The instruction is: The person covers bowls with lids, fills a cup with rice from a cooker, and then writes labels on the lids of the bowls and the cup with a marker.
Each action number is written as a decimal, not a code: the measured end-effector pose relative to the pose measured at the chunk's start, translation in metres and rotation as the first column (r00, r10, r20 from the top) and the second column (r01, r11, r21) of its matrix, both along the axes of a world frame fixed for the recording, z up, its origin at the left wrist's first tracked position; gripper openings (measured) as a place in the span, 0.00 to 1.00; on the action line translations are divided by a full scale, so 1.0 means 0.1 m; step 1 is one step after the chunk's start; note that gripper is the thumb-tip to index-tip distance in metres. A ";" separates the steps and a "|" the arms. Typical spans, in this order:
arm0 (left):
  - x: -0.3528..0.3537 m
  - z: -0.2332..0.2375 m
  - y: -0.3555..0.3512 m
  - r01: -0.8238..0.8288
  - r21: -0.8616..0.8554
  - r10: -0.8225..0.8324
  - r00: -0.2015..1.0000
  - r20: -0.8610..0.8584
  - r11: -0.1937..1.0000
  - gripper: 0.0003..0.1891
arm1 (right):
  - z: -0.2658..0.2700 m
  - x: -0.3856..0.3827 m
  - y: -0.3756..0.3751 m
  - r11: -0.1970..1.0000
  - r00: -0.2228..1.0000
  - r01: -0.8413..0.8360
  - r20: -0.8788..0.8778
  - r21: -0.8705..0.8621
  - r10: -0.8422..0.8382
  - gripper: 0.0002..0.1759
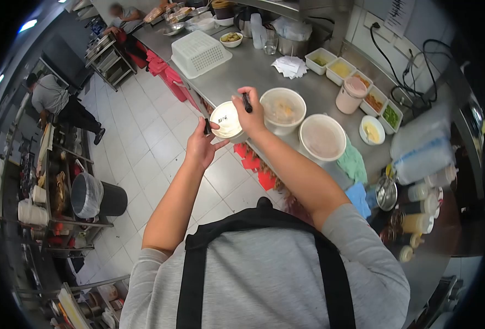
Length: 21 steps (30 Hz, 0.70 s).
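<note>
A round tub with a white lid (225, 122) is tilted toward me at the counter's front edge, with short black handwriting on the lid. My left hand (200, 147) grips the tub's near-left side. A small black piece, which looks like a marker cap (207, 126), is also between its fingers. Closed around a black marker (247, 102), my right hand (253, 116) is over the tub's right side. Just right of it stand two larger round tubs with translucent lids, one tub (282, 111) behind the other tub (322, 137). Their contents are blurred.
An upturned white basket (199, 54) sits on the steel counter (237, 71). Paper slips (290, 67), several ingredient containers (341, 69) and a pink-filled jar (351, 95) are farther back. Green cloth (354, 162) lies at right. Left are a bin (111, 198) and another person (56, 96).
</note>
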<state>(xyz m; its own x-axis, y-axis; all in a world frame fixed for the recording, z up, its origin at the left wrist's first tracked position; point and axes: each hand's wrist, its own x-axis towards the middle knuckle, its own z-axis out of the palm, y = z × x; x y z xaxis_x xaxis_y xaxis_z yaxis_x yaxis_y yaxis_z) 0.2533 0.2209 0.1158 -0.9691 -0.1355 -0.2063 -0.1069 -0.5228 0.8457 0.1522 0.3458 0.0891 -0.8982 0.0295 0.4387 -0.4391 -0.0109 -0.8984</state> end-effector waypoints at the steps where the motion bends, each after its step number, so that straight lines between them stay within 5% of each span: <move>1: -0.18 -0.04 -0.05 -0.005 -0.002 0.005 1.000 0.009 1.000 0.22 | -0.04 -0.19 -0.06 1.000 1.000 0.002 0.018 0.023 -0.003 0.16; 6: -1.08 -0.49 -0.21 -0.083 0.081 0.082 0.997 0.011 0.993 0.22 | 0.17 -0.83 0.00 0.996 0.988 -0.081 -0.137 -0.045 0.074 0.11; 7: -1.17 -0.49 -0.19 -0.140 -0.315 0.113 0.988 -0.103 0.939 0.21 | 0.25 -0.94 0.13 1.000 0.982 0.024 -0.188 -0.010 -0.025 0.11; 9: -1.32 -0.43 -0.11 -0.294 -0.866 0.010 0.948 -0.318 0.404 0.21 | 0.46 -1.02 0.48 0.988 0.977 0.156 -0.142 -0.019 -0.157 0.13; 11: -1.21 -0.18 0.06 -0.348 -0.880 -0.292 0.848 -0.443 0.323 0.11 | 0.67 -0.90 0.87 0.978 0.978 0.207 0.011 -0.025 -0.207 0.22; 15: -1.19 -0.24 0.16 -0.260 -0.953 -0.869 0.423 -0.255 0.153 0.09 | 0.47 -0.66 1.16 0.911 0.971 0.142 0.234 -0.387 -0.051 0.12; 21: -1.11 -0.28 0.26 -0.224 -0.955 -0.937 0.244 -0.250 0.197 0.15 | 0.07 -0.21 0.99 0.958 0.942 0.195 0.311 -0.209 -0.124 0.05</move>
<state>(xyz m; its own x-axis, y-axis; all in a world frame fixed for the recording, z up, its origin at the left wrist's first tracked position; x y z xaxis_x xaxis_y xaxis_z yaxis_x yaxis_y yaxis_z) 0.1422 0.2471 0.0874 -0.4004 0.8218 0.4053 0.8891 0.2414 0.3889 0.1314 0.4445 0.0961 -0.9599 0.2529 0.1211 -0.1715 -0.1878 -0.9671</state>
